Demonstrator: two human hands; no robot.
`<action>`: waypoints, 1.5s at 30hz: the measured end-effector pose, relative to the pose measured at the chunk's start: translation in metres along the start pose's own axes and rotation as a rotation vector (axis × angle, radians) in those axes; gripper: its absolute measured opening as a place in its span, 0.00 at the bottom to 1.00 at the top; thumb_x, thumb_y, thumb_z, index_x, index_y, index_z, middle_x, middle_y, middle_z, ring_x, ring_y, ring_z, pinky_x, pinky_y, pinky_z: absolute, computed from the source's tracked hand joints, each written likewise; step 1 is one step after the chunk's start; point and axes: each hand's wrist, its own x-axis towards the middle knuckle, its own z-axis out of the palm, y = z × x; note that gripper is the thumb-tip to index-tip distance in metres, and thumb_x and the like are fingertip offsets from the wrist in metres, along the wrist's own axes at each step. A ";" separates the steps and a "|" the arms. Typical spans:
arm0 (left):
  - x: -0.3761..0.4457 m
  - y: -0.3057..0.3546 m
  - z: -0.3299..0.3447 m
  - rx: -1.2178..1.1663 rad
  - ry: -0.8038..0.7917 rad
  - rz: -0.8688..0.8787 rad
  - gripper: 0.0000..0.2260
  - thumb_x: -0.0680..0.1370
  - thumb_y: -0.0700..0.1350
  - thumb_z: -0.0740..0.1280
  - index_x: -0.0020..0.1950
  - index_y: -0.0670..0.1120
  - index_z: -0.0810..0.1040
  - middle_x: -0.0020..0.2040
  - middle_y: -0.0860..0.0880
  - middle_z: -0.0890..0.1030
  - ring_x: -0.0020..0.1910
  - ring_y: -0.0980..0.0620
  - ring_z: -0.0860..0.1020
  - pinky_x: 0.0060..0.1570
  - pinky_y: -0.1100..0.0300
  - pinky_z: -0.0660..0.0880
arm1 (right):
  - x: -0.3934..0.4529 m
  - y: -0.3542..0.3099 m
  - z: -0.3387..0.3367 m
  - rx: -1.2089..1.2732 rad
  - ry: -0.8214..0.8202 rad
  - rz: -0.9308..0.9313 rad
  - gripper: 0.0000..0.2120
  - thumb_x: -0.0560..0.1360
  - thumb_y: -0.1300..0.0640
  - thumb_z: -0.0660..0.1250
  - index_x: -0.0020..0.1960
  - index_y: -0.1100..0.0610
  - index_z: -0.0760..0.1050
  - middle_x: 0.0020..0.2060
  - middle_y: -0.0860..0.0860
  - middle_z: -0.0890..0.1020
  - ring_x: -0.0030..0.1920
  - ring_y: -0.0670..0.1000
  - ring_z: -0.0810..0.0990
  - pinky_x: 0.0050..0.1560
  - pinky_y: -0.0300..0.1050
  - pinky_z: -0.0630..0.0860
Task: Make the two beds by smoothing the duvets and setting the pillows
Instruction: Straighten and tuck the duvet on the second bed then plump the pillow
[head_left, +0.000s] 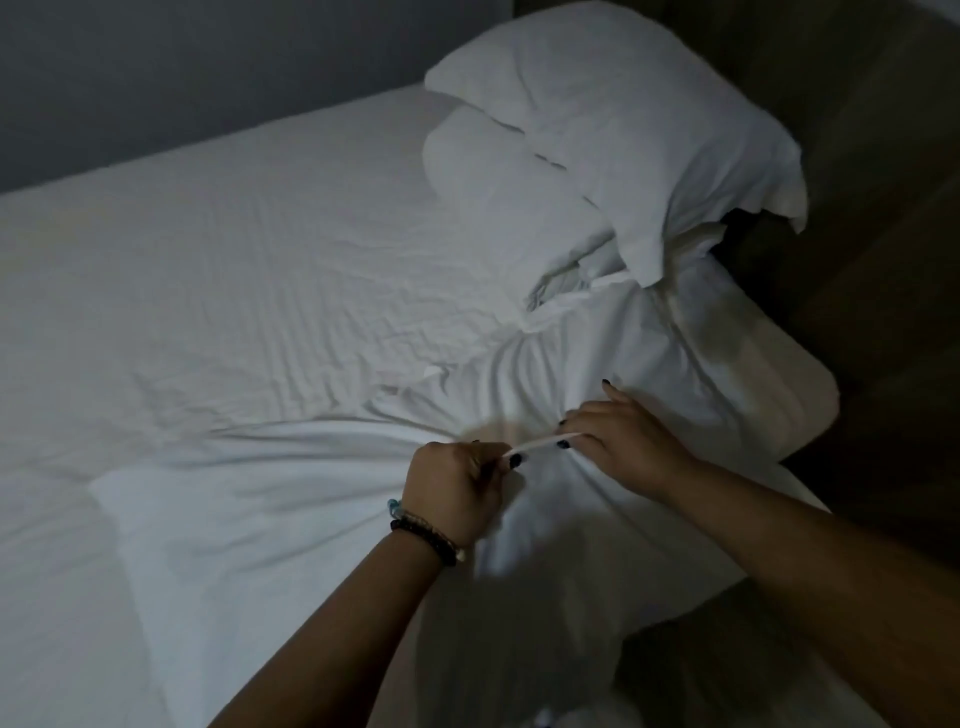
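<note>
Two hands, left hand (457, 488) and right hand (618, 441), pinch a duvet (291, 519) fold near the bed's head corner; smoothing underway, next pull taut toward pillows (597, 130).

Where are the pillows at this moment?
In the head view, the pillows are stacked at the upper right, at the head of the bed against the wooden headboard, beyond both hands.

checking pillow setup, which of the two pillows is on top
The larger pillow nearest the headboard; it overlaps the smaller pillow lying lower on the sheet.
</note>
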 end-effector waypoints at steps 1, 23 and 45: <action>0.004 0.004 -0.001 -0.035 -0.002 -0.015 0.11 0.73 0.52 0.62 0.40 0.52 0.85 0.30 0.50 0.82 0.29 0.49 0.80 0.28 0.61 0.76 | -0.004 0.002 -0.004 0.005 0.037 0.006 0.20 0.76 0.46 0.55 0.49 0.55 0.82 0.43 0.50 0.82 0.47 0.52 0.82 0.70 0.49 0.61; 0.022 0.207 0.092 -0.420 -0.351 0.247 0.09 0.73 0.54 0.64 0.51 0.58 0.80 0.39 0.46 0.85 0.42 0.46 0.83 0.40 0.52 0.79 | -0.255 0.034 -0.096 0.039 0.518 0.672 0.20 0.74 0.48 0.57 0.44 0.60 0.83 0.37 0.55 0.81 0.38 0.57 0.81 0.44 0.51 0.77; -0.256 0.454 0.169 -0.658 -0.456 0.824 0.16 0.75 0.52 0.65 0.56 0.44 0.81 0.54 0.53 0.80 0.56 0.57 0.76 0.60 0.63 0.71 | -0.657 -0.121 -0.060 -0.207 1.221 1.054 0.09 0.74 0.63 0.66 0.50 0.64 0.83 0.42 0.56 0.83 0.43 0.49 0.79 0.52 0.32 0.71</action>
